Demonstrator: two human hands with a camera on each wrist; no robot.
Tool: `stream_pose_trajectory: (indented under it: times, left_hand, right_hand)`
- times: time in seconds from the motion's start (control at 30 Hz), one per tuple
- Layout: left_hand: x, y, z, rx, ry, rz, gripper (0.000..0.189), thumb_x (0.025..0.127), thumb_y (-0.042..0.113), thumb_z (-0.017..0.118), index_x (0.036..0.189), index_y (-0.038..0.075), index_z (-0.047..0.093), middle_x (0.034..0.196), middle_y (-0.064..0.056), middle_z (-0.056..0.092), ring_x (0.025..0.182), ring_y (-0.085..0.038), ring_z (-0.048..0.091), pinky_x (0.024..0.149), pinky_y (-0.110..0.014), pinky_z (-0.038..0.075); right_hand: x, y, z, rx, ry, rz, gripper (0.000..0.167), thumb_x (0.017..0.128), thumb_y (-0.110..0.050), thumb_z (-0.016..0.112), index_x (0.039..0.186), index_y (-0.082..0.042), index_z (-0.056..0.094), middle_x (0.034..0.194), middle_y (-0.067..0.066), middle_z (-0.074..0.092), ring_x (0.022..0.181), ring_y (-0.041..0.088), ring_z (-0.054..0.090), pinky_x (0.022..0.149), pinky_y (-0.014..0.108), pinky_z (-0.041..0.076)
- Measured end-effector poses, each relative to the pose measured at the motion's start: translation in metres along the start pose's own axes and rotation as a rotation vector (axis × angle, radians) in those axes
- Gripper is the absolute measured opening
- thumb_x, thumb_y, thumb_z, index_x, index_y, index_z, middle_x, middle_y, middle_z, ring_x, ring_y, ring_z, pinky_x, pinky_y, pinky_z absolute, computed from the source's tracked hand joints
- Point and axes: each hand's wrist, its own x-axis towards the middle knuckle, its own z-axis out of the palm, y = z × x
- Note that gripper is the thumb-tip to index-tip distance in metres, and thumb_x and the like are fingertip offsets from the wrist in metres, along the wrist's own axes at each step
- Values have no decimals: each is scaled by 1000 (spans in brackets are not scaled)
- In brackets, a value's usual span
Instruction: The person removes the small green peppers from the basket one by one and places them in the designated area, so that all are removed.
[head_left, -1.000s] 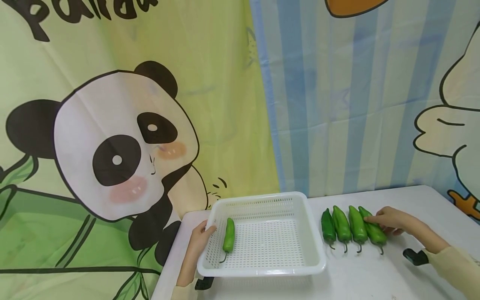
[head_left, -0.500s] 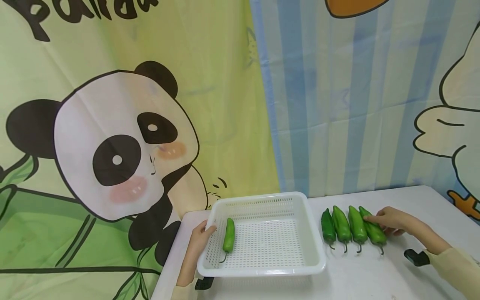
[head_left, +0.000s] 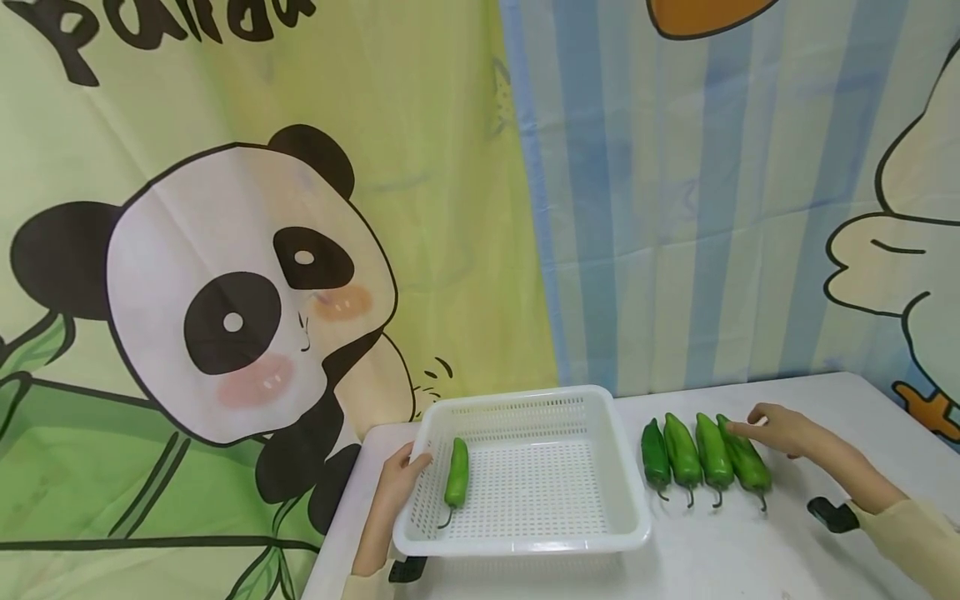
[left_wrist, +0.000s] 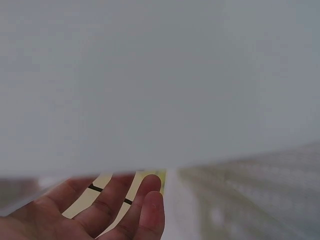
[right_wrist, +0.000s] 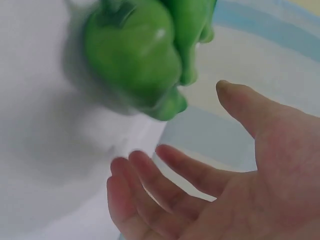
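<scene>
A white plastic basket stands on the table with one green pepper lying near its left wall. My left hand holds the basket's left rim; in the left wrist view its fingers show beneath the blurred white rim. To the right of the basket, several green peppers lie side by side, stems toward me. Over the right end of that row is my right hand, nearest the rightmost pepper. The right wrist view shows the right hand's thumb and fingers spread, apart from the peppers.
A white table carries the basket and the peppers. Behind its far edge hangs a printed curtain with a panda and blue stripes. A black strap piece sits at my right wrist.
My right hand has let go of the rightmost pepper and lifted slightly, its fingers now apart from it. My left hand and the basket have stayed in place.
</scene>
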Motion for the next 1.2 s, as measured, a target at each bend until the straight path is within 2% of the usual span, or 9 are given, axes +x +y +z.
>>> stream_pose_trajectory:
  times: [0.07, 0.17, 0.4, 0.63, 0.73, 0.97, 1.2]
  left_hand:
    - [1, -1, 0, 1, 1, 0, 50, 102, 23, 56, 147, 2, 48, 133, -31, 61, 99, -38, 73, 72, -41, 66]
    - [1, -2, 0, 2, 2, -2, 50, 102, 23, 56, 147, 2, 48, 133, -31, 61, 98, -38, 73, 71, -41, 66]
    - [-1, -1, 0, -7, 1, 1, 51, 101, 24, 57, 146, 2, 48, 133, -30, 61, 97, -36, 74, 72, -41, 66]
    - [-2, 1, 0, -7, -5, 5, 50, 101, 23, 57, 146, 2, 49, 131, -30, 62, 96, -34, 74, 72, -41, 66]
    - [-2, 2, 0, -11, -8, 3, 50, 101, 23, 57, 146, 2, 49, 131, -30, 62, 96, -34, 74, 72, -41, 66]
    - [-1, 1, 0, -10, -4, -4, 50, 101, 23, 58, 146, 2, 49, 129, -31, 63, 95, -35, 74, 71, -41, 66]
    - [0, 1, 1, -17, 5, -17, 50, 101, 24, 58, 146, 3, 50, 130, -30, 62, 95, -34, 74, 71, -40, 66]
  right_hand:
    - [-2, -6, 0, -41, 39, -31, 79, 99, -56, 53, 121, 20, 49, 112, 41, 58, 94, 44, 63, 70, 48, 58]
    - [-6, -18, 0, -56, 76, -68, 75, 99, -52, 54, 121, 19, 50, 108, 39, 61, 96, 47, 62, 75, 53, 57]
    - [-13, -46, 0, -23, 111, -139, 70, 99, -49, 57, 123, 17, 51, 109, 36, 62, 96, 45, 63, 74, 51, 58]
    - [-23, -81, 4, -8, 130, -224, 66, 97, -46, 62, 125, 13, 54, 108, 26, 66, 94, 35, 65, 74, 47, 59]
    - [-28, -94, 6, -9, 137, -262, 65, 97, -45, 63, 127, 12, 55, 111, 25, 66, 98, 36, 65, 75, 48, 59]
    - [-41, -124, 11, 44, 88, -281, 68, 94, -52, 65, 131, 4, 55, 120, 21, 65, 105, 36, 64, 78, 47, 59]
    - [-54, -155, 15, 80, 45, -353, 66, 91, -52, 68, 132, -1, 56, 120, 13, 65, 107, 33, 65, 79, 45, 59]
